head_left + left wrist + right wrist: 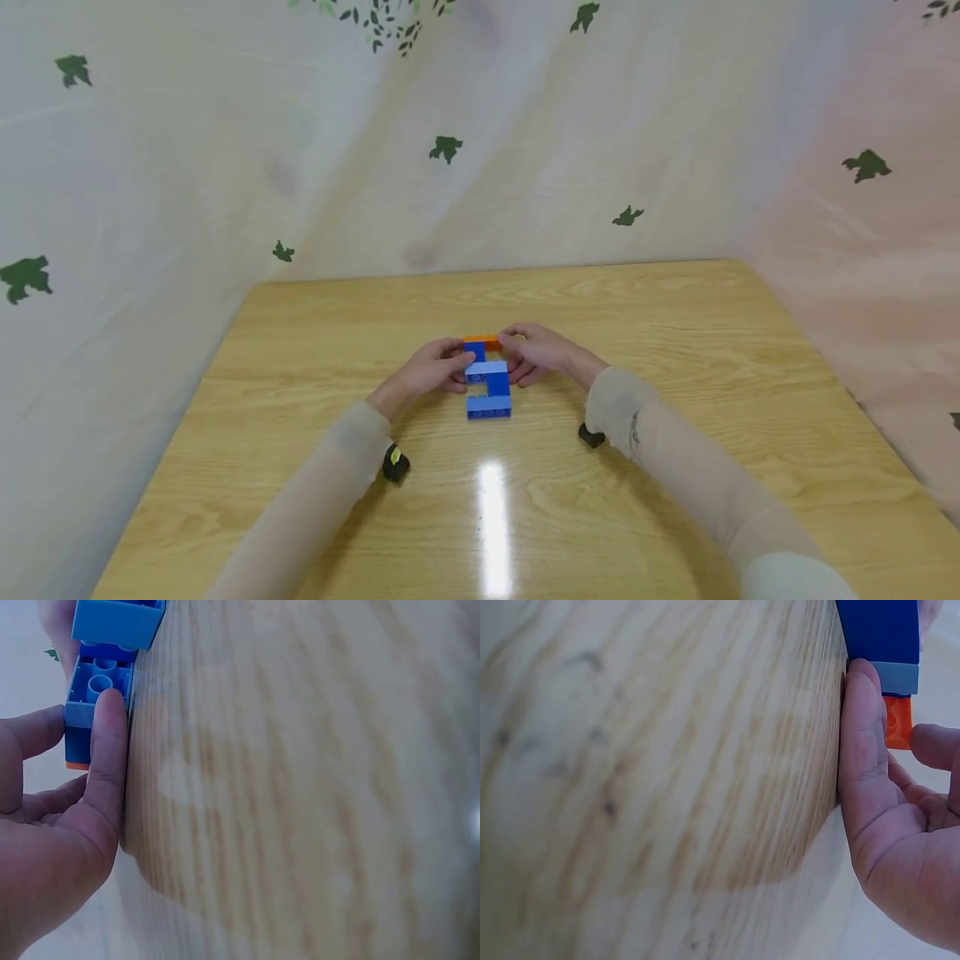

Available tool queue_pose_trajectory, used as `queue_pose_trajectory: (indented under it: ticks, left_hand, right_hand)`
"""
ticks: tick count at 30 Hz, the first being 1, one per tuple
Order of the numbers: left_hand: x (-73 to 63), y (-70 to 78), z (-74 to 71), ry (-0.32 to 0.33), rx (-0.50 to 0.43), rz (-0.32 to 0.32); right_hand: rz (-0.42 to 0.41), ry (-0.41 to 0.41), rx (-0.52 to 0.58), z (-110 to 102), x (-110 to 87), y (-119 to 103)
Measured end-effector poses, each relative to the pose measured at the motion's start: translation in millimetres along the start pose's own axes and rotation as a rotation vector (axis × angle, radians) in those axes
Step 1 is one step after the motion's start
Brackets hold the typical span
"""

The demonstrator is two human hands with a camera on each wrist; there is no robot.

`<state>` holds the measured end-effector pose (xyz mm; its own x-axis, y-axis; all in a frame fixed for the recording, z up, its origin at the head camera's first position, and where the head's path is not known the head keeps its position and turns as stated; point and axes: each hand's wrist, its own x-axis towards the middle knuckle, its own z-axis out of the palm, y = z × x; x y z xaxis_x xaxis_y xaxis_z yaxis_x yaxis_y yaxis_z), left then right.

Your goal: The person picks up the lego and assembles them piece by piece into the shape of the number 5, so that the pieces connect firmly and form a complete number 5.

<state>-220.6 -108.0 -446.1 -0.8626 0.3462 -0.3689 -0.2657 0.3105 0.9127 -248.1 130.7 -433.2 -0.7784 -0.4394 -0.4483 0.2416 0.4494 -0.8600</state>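
Note:
A zigzag build of toy bricks lies on the table, framed by both hands. Its near end is a light blue brick (489, 405), joined through a dark blue brick (498, 384) to another light blue one (491, 367). Beyond it come a second dark blue brick (475, 349) and an orange brick (482, 339) at the far end. From the left side, my left hand (431, 367) grips the build, its thumb over the far dark blue brick. My right hand (546, 348) holds the orange brick's right end between thumb and fingers; in the right wrist view, one finger reaches the light blue brick (897, 678).
The wooden table (720, 400) extends around the build on all sides. A pale curtain (525, 217) with green leaf shapes hangs behind it. Black wrist devices (395, 463) sit under both sleeves, close over the tabletop.

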Motion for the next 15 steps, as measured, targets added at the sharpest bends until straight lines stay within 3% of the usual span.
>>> queue_pose_trajectory:
  ticks: [5,12,15]
  left_hand:
    - [-1.0,1.0,-1.1,-0.001,0.001,-0.012]
    - [0.6,2.3,-4.8,0.002,-0.036,0.025]
    - [0.4,-2.3,-9.9,0.006,-0.075,0.05]
  right_hand:
    - [-0.003,-0.007,-0.001,0,0.5,0]
    - [0.0,0.003,0.008,-2,0.9,-6]
    - [0.008,-0.015,-0.049,-5,-4.7,-9]
